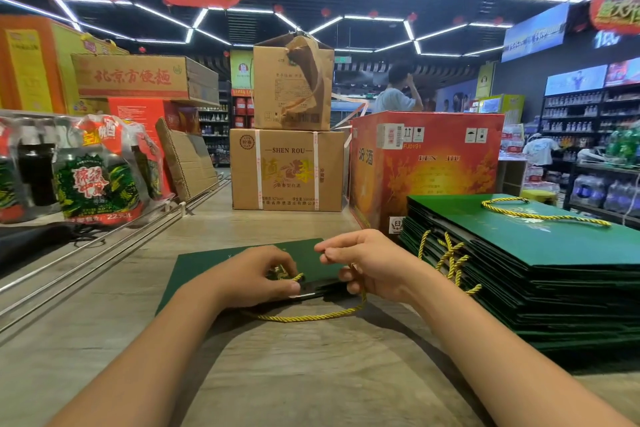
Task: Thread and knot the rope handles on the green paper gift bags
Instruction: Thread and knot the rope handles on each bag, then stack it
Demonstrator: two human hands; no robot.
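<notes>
A flat green paper gift bag (204, 263) lies on the wooden counter in front of me. A yellow twisted rope (311, 317) loops out from the bag's near edge toward me. My left hand (256, 276) lies on the bag and pinches one end of the rope at the bag's top edge. My right hand (367, 265) holds the bag's right corner, with the other end of the rope running up into its curled fingers. To the right stands a tall stack of green gift bags (554, 274) with yellow rope handles on them.
A red liquor carton (426, 163) and two stacked brown cartons (287, 170) stand behind the bag. Wrapped bottles (100, 177) and metal rails (104, 253) lie to the left. A person (398, 90) stands far back among shop shelves.
</notes>
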